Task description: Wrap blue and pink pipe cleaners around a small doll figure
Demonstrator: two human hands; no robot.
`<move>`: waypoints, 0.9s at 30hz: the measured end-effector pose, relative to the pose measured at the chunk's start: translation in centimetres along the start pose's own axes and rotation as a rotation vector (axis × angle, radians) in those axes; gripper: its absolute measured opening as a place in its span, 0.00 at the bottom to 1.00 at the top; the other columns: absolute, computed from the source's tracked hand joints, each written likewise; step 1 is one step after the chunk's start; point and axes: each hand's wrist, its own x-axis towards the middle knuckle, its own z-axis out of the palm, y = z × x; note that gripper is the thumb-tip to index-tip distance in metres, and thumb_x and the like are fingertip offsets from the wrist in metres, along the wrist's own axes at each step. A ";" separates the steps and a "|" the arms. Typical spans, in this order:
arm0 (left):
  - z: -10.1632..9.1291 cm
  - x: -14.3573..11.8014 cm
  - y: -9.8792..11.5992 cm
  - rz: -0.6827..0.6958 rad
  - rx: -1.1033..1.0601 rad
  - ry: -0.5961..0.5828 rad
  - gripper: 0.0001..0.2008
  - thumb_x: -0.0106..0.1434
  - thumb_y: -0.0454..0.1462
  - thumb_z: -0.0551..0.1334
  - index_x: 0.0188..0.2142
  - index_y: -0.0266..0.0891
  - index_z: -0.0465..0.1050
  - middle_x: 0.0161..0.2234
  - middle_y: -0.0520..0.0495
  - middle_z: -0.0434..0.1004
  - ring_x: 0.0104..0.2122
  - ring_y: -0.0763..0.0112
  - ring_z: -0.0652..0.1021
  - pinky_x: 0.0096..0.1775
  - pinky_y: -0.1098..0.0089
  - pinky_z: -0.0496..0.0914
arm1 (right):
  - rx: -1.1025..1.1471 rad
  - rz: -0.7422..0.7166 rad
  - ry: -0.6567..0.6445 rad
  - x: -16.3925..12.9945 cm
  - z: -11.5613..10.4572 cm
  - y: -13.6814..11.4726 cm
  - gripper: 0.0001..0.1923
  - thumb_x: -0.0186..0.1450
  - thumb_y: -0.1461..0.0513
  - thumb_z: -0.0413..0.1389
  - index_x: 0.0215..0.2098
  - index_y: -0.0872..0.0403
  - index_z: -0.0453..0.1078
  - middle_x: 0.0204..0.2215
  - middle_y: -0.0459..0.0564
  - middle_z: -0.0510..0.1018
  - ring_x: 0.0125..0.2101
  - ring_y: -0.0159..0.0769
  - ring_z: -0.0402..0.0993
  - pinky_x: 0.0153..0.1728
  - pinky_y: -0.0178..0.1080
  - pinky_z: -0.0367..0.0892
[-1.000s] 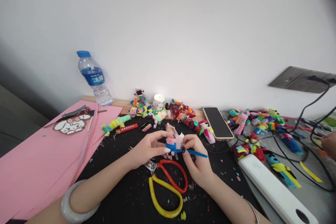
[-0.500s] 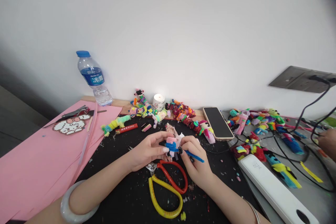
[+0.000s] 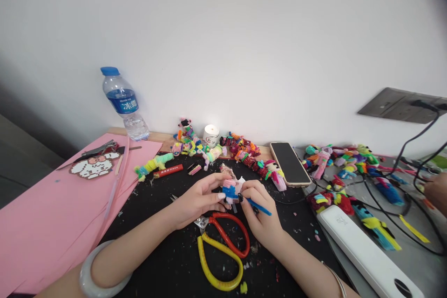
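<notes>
Between my hands, above the black mat (image 3: 167, 251), is a small pink-and-blue pipe-cleaner figure (image 3: 229, 190). My left hand (image 3: 199, 201) pinches it from the left with thumb and fingers. On the other side, my right hand (image 3: 262, 212) has its thumb and fingers closed on a blue pipe cleaner (image 3: 259, 206) that runs from the figure, its loose end sticking out to the lower right. Just below lies a pair of scissors (image 3: 223, 251) with one red and one yellow handle, blades partly under my left hand. The figure's underside is hidden by my fingers.
Several pipe-cleaner figures (image 3: 244, 149) lie along the wall, with more (image 3: 349, 158) at right among black cables. A phone (image 3: 290, 164), a white paper cup (image 3: 211, 136), a water bottle (image 3: 122, 102), pink paper (image 3: 70, 214) and a long white device (image 3: 366, 251) surround the mat. Another person's hand (image 3: 436, 191) is at far right.
The figure has turned slightly and shifted a little to the right in my left fingers. My right hand keeps its pinch on the blue pipe cleaner, almost unmoved.
</notes>
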 end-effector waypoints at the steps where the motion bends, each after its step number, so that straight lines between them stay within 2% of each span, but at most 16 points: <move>1: 0.0 0.0 0.0 0.004 0.001 0.008 0.19 0.59 0.33 0.60 0.50 0.43 0.64 0.51 0.43 0.65 0.38 0.71 0.74 0.40 0.69 0.68 | -0.002 0.001 0.005 0.0 0.0 0.0 0.07 0.63 0.70 0.47 0.30 0.54 0.61 0.32 0.49 0.66 0.32 0.34 0.64 0.33 0.38 0.62; 7: 0.3 0.2 -0.2 0.052 0.079 0.052 0.21 0.57 0.32 0.62 0.50 0.41 0.64 0.50 0.42 0.66 0.37 0.70 0.73 0.37 0.70 0.67 | -0.050 -0.013 0.008 0.0 0.1 0.0 0.07 0.62 0.69 0.48 0.30 0.53 0.63 0.32 0.49 0.67 0.32 0.35 0.65 0.33 0.38 0.63; 11: 0.4 0.4 -0.7 0.098 0.169 0.071 0.24 0.52 0.32 0.66 0.48 0.40 0.64 0.48 0.43 0.68 0.39 0.70 0.73 0.41 0.68 0.67 | -0.072 -0.029 0.011 0.0 0.1 0.0 0.07 0.62 0.70 0.48 0.30 0.53 0.63 0.32 0.49 0.67 0.32 0.34 0.65 0.33 0.38 0.63; 18: 0.1 0.6 -1.3 0.135 0.281 0.123 0.21 0.53 0.32 0.65 0.47 0.40 0.65 0.45 0.46 0.70 0.37 0.70 0.74 0.42 0.68 0.68 | -0.081 -0.031 0.003 0.0 0.1 -0.1 0.06 0.61 0.69 0.49 0.31 0.53 0.64 0.32 0.49 0.67 0.32 0.34 0.65 0.32 0.38 0.63; 27: 0.5 0.6 -0.9 0.105 0.176 0.141 0.21 0.52 0.31 0.65 0.46 0.40 0.65 0.48 0.44 0.69 0.37 0.70 0.76 0.44 0.64 0.69 | -0.097 0.001 0.011 -0.1 0.3 0.4 0.06 0.61 0.69 0.50 0.32 0.53 0.66 0.34 0.50 0.66 0.33 0.34 0.66 0.33 0.39 0.64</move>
